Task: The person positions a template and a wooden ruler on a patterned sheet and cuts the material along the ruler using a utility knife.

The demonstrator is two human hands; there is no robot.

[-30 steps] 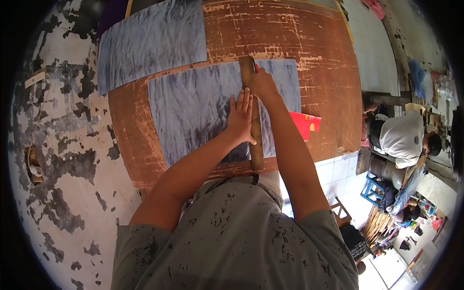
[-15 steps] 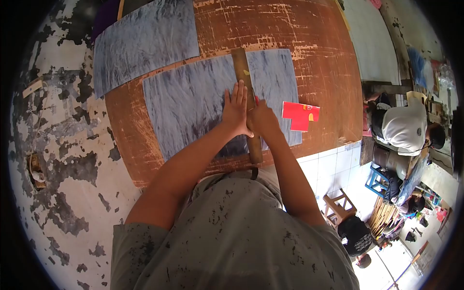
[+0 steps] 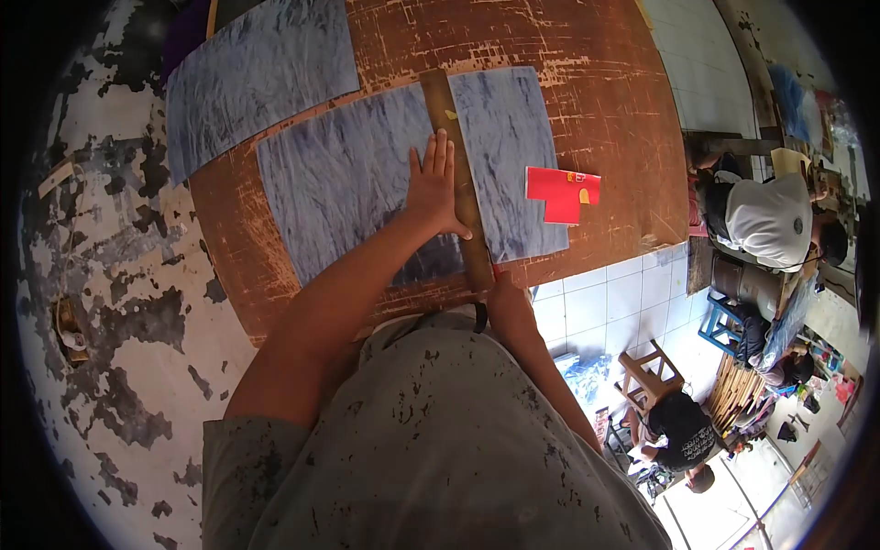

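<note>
A blue-grey marbled sheet (image 3: 357, 174) lies on the brown table, crossed by a long flat brown straightedge (image 3: 466, 188). My left hand (image 3: 433, 191) presses down with its fingers stretched out, over the sheet and the straightedge's left side, the thumb on the straightedge. At the table's near edge, by the straightedge's lower right end, my right hand (image 3: 509, 307) is closed on a red cutter knife (image 3: 497, 271); only a small red part of it shows. A red piece of card or paper (image 3: 561, 194) overlaps the sheet's right edge.
The brown table (image 3: 623, 128) has a scratched, worn top. Another marbled sheet (image 3: 266, 82) lies at its far left. A peeling wall (image 3: 137, 321) stands on the left. Persons sit at the right, near a wooden stool (image 3: 653, 374) and a blue stool (image 3: 721, 325).
My right hand has slid toward my body along the straightedge, from its middle to its near end. My left hand still presses in the same place. The view has shifted slightly.
</note>
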